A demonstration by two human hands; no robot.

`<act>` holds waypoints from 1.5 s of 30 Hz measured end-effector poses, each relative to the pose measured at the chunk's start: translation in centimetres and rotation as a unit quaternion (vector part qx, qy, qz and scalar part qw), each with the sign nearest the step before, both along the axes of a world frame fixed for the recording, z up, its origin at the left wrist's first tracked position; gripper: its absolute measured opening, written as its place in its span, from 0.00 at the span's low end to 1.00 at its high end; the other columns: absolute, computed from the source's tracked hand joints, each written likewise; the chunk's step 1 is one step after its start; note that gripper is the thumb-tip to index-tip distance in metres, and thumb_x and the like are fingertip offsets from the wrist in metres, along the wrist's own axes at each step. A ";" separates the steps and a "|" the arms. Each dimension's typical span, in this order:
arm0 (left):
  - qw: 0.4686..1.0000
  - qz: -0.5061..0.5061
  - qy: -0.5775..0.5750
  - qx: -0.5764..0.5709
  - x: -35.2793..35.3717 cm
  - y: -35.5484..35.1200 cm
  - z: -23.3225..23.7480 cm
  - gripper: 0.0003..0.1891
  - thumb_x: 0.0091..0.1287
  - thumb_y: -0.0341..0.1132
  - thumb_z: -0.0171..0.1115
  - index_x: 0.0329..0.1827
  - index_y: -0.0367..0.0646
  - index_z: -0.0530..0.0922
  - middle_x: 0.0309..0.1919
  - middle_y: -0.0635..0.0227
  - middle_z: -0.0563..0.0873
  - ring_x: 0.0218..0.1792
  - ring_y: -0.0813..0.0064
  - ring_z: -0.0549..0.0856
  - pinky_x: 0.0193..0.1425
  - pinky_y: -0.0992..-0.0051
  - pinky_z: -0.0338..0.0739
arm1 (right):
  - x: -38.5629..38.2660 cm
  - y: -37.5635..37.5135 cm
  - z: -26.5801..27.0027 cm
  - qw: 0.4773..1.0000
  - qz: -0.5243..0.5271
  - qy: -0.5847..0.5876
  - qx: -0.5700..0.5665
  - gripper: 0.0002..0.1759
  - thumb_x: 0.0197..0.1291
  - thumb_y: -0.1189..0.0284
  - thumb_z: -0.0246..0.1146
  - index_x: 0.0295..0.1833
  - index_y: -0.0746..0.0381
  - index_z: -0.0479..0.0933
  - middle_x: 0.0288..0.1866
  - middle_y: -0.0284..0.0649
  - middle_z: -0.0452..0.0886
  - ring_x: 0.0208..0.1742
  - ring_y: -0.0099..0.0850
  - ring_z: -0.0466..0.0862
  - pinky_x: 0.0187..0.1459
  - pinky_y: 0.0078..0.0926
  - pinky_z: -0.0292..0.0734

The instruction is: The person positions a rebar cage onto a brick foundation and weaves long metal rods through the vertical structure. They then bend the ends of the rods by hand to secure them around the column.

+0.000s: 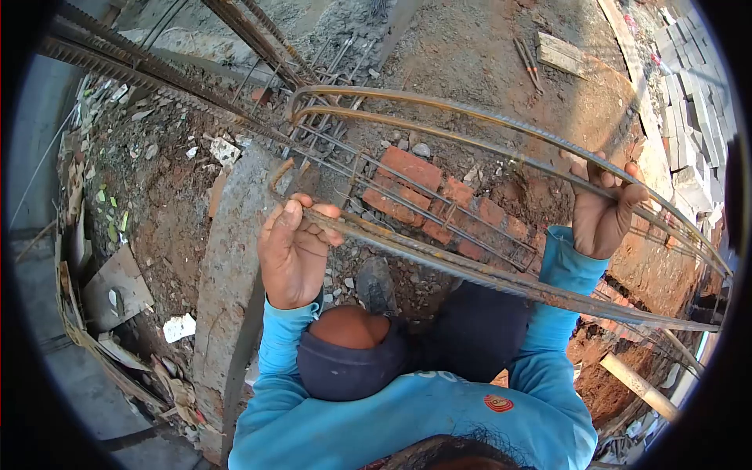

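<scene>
My left hand (pixel 296 249) is closed on the near ends of long thin steel bars (pixel 470 270), one of which has a hooked tip. On the right, my right hand (pixel 607 205) pinches another long bent bar (pixel 439 102), which doubles back in a U-shaped bend at its left end. Both sets of bars run off toward the right edge. Below them a reinforcement cage (pixel 446 221) of thin rods lies over red bricks (pixel 411 168).
Upright ribbed bars (pixel 157 78) rise at the upper left. A concrete edge (pixel 227 274) runs beside my left hand. Pincers (pixel 529 66) and a wood block (pixel 560 55) lie at the top; stacked grey blocks (pixel 685 117) stand at the right.
</scene>
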State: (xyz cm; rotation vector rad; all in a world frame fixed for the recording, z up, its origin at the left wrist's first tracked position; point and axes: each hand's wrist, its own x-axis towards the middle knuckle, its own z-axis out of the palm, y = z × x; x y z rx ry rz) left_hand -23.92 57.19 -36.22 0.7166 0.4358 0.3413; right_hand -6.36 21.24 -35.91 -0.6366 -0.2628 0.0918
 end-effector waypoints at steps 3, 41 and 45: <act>0.999 -0.005 0.006 0.050 0.3 0.1 -0.9 0.12 0.77 0.39 0.55 0.51 0.38 0.77 0.41 0.51 0.89 0.33 0.65 0.87 0.41 0.66 0.84 | 1.2 -0.7 -2.8 1.000 -0.019 -0.018 0.011 0.21 0.68 0.58 0.63 0.61 0.56 0.75 0.41 0.45 0.86 0.63 0.46 0.78 0.63 0.70 0.73; 0.975 -0.014 0.172 -0.143 4.4 1.6 -14.6 0.31 0.71 0.38 0.66 0.71 0.40 0.60 0.54 0.58 0.81 0.61 0.58 0.78 0.70 0.45 0.70 | -3.1 -4.1 -18.7 0.856 0.080 0.339 -0.381 0.39 0.71 0.52 0.60 0.78 0.62 0.59 0.54 0.45 0.84 0.52 0.34 0.84 0.53 0.32 0.82; 0.975 -0.041 0.193 -0.097 4.3 1.5 -11.6 0.17 0.76 0.36 0.60 0.60 0.41 0.66 0.51 0.57 0.83 0.60 0.56 0.79 0.72 0.40 0.67 | -9.7 -6.4 -9.6 0.620 0.212 0.112 -0.747 0.38 0.68 0.50 0.64 0.73 0.66 0.66 0.62 0.51 0.80 0.53 0.41 0.84 0.51 0.37 0.80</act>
